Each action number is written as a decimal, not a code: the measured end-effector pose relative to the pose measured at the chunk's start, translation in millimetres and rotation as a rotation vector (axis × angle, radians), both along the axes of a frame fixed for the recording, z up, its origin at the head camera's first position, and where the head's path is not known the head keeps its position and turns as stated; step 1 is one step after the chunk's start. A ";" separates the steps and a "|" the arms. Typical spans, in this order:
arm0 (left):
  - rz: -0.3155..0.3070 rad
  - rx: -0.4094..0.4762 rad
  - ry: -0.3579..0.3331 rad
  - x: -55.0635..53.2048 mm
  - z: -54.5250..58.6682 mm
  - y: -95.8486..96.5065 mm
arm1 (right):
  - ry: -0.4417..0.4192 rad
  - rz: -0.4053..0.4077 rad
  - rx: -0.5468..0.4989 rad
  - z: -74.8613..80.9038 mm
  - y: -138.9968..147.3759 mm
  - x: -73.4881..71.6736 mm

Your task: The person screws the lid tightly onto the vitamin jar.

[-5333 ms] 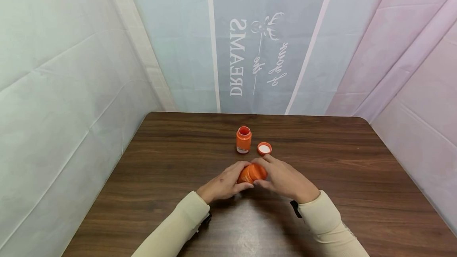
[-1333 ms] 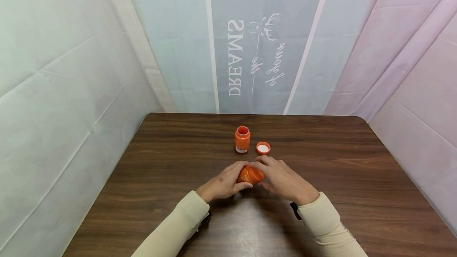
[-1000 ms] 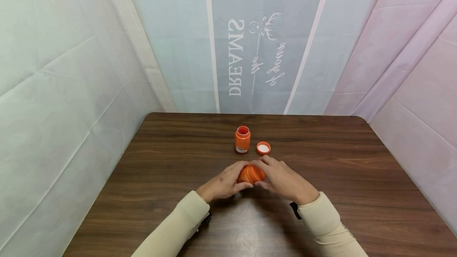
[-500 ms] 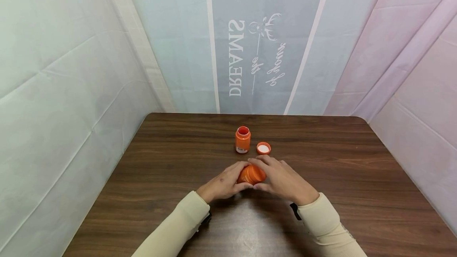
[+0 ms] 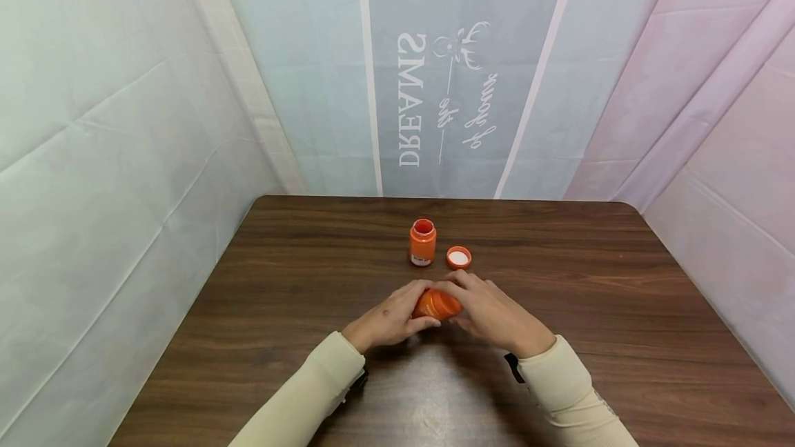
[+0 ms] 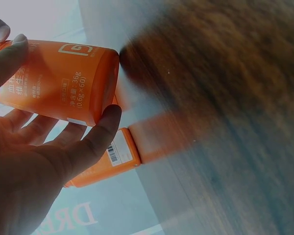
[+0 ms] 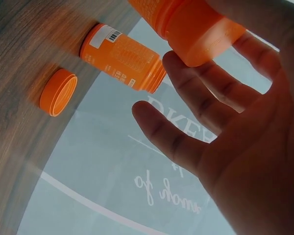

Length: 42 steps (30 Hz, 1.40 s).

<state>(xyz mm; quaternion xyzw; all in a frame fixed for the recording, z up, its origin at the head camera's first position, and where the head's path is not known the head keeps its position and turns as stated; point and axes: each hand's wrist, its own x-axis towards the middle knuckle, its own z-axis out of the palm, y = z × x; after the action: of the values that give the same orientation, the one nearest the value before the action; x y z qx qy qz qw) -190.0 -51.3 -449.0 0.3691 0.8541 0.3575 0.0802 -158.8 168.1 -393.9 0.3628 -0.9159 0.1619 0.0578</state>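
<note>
My left hand [image 5: 388,316] grips the body of an orange vitamin bottle [image 6: 63,81], tilted close over the table with its capped end towards the right hand. The right hand [image 5: 497,309] holds the orange bottle cap [image 7: 198,34], thumb on one side and fingertips on the other, while its little finger sticks out free. In the head view its fingers hide part of the cap. Just beyond the hands, a second orange bottle [image 5: 422,247] stands upright with its mouth uncovered. A loose orange cap [image 5: 458,258] lies beside it, white inner face up.
The dark wood-grain table [image 5: 298,274] ends at a back edge beyond the standing bottle. A pale blue printed cloth [image 5: 329,88] hangs behind it. White cloth [image 5: 124,178] hangs along the left side, pinkish cloth [image 5: 733,123] along the right.
The right thumb has shifted from the cap's near side to lower behind it, and the index finger reaches further over the top. The left hand, standing bottle and loose cap stay put.
</note>
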 end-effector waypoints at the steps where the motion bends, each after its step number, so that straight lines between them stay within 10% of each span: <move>1: 0.000 0.000 0.000 0.0 -0.1 0.1 | -0.005 -0.003 0.002 0.1 -0.2 0.2; 16: 0.005 -0.007 -0.010 0.8 0.9 0.5 | -0.062 -0.127 0.021 -0.8 -1.9 0.8; 29: 0.008 -0.012 -0.015 -0.1 -1.1 -0.5 | 0.017 -0.007 0.011 -0.3 0.0 -0.2; 42: -0.002 0.000 0.003 -1.0 -2.0 0.0 | -0.011 -0.054 0.012 -1.9 -1.9 0.6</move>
<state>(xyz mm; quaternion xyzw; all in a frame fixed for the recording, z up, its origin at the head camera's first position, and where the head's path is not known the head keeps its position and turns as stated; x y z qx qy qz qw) -191.1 -51.2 -451.1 0.3704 0.8539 0.3570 0.0791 -158.2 166.3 -395.8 0.3372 -0.9267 0.1566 0.0549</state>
